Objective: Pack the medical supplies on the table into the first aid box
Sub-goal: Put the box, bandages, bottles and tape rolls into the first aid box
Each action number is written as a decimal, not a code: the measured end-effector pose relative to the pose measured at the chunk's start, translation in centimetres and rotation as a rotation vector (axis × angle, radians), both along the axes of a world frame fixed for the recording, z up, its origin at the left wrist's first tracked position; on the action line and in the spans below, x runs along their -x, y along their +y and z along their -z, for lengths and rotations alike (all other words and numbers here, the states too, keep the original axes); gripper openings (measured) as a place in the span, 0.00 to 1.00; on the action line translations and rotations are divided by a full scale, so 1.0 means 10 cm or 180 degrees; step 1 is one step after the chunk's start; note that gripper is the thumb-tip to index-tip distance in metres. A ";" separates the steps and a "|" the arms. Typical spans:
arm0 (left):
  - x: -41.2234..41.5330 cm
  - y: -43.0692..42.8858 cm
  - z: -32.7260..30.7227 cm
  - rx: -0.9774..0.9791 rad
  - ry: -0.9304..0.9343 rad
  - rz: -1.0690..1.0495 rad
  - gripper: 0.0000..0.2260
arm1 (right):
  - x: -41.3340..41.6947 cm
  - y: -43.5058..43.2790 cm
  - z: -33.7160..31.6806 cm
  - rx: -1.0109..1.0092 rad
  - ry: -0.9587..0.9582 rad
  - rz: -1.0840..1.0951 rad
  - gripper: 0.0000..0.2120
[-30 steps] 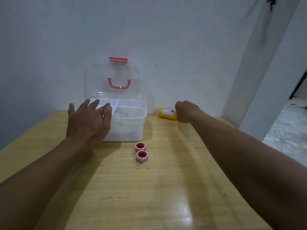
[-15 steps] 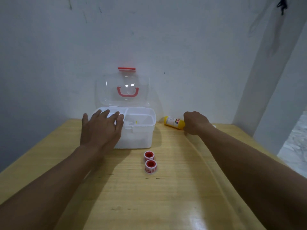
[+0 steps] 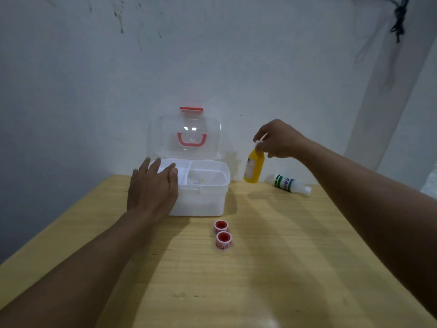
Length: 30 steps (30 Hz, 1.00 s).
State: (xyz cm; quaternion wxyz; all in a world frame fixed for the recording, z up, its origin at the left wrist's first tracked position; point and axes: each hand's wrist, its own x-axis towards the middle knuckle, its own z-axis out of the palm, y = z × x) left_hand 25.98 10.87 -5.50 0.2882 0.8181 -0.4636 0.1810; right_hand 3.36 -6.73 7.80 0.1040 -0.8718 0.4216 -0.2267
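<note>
A white first aid box [image 3: 208, 197] stands open at the back of the wooden table, its clear lid with a red handle [image 3: 191, 140] leaning against the wall. My left hand [image 3: 153, 188] lies flat on the box's front left corner, fingers spread. My right hand [image 3: 276, 138] grips the top of a yellow bottle [image 3: 254, 166], which hangs upright in the air just right of the box. A white bottle with a green label [image 3: 292, 184] lies on its side at the back right. Two small red-centred tape rolls [image 3: 222, 234] sit in front of the box.
The wooden table [image 3: 260, 280] runs up to a pale wall behind the box. Its left edge slants away at the left, and its right edge runs under my right forearm. A pale pillar stands at the far right.
My right hand has lifted the yellow bottle off the table and turned it upright, moving it up toward the box. This uncovered the white bottle behind. My left hand stays on the box.
</note>
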 end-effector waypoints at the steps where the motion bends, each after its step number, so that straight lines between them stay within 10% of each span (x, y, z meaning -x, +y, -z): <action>1: 0.00 0.00 0.00 -0.0033 0.0010 -0.0001 0.24 | -0.03 0.04 -0.09 -0.0032 -0.0087 -0.0043 0.12; 30: -0.02 0.00 0.01 -0.0057 0.0019 -0.0004 0.24 | -0.94 0.17 0.37 0.0565 0.0932 -0.0913 0.10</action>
